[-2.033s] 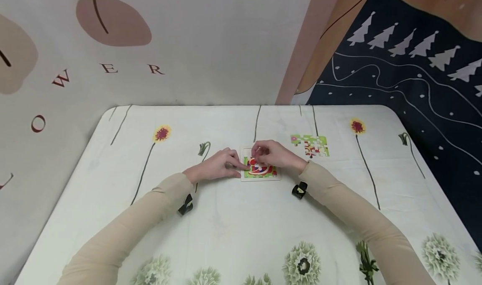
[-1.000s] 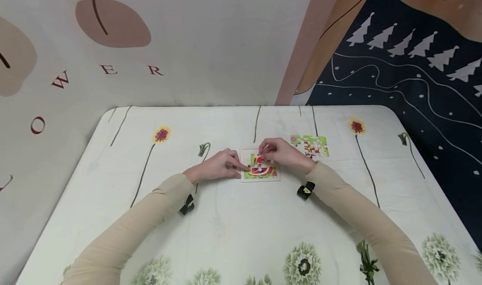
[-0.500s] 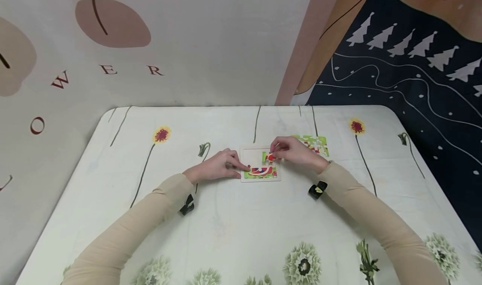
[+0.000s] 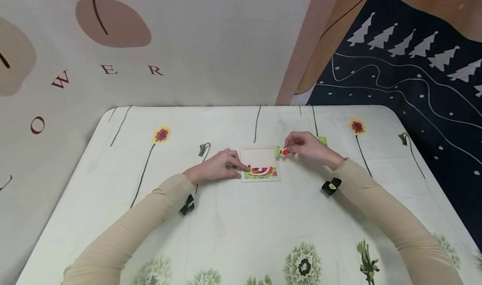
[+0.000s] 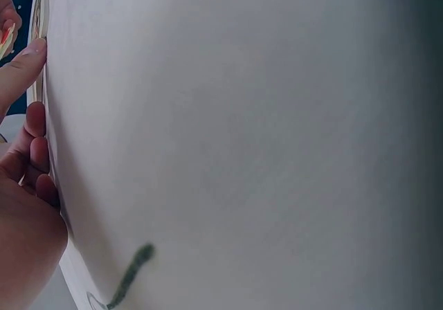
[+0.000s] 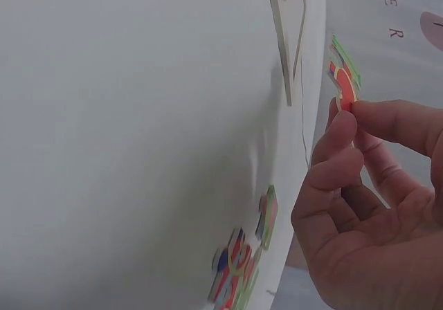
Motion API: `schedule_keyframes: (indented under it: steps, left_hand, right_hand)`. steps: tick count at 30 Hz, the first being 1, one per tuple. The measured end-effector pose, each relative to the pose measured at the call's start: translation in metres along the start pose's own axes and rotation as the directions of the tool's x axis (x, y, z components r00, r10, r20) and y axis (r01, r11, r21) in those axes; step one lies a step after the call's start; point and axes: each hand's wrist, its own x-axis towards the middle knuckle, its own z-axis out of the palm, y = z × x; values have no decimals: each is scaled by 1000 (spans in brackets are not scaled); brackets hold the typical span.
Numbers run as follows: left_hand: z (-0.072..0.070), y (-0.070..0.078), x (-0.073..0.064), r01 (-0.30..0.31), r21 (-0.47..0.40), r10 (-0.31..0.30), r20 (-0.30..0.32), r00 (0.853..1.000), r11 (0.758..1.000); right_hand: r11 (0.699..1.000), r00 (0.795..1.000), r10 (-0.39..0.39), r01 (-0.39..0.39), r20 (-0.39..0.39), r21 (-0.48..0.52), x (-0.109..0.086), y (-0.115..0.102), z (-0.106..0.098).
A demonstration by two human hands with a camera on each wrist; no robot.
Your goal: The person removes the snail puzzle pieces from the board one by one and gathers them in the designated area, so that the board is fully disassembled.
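Observation:
My right hand [image 4: 310, 147] pinches a jigsaw piece [image 4: 284, 152] between thumb and fingertips, just beyond the right edge of the puzzle tray [image 4: 258, 157]. In the right wrist view this piece [image 6: 345, 85] is red with a green edge, raised off the cloth. A strip of fitted pieces [image 4: 262, 173], red, white and green, fills the tray's front part; bare backing shows behind it. My left hand [image 4: 222, 164] rests at the tray's left side, its extended index finger touching the strip's left end. In the left wrist view the left hand's [image 5: 24, 234] other fingers are bent beside the tray edge.
More jigsaw pieces [image 4: 322, 140] lie on the cloth behind the right hand, mostly hidden by it in the head view; the right wrist view shows some of these pieces [image 6: 239, 261] below the hand. A flower-print cloth [image 4: 222, 234] covers the table. Each wrist wears a black band [image 4: 331, 186].
My right hand has lifted the red piece from the tray's back part and carried it right, past the tray's edge, over the loose pieces' side. The left hand has stayed in place.

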Motion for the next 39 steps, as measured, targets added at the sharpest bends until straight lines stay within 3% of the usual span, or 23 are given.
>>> schedule_keyframes:
  steps: [17, 39]
  left_hand:
    - [1, 0, 0, 16, -13, -16, 4, 1000, 1000]
    - [0, 0, -1, 16, -1, -16, 11, 1000, 1000]
  right_hand:
    - [996, 998, 35, -38, -45, -77, -7, 8, -26]
    - [982, 994, 77, -90, -84, -163, -5, 25, -26]
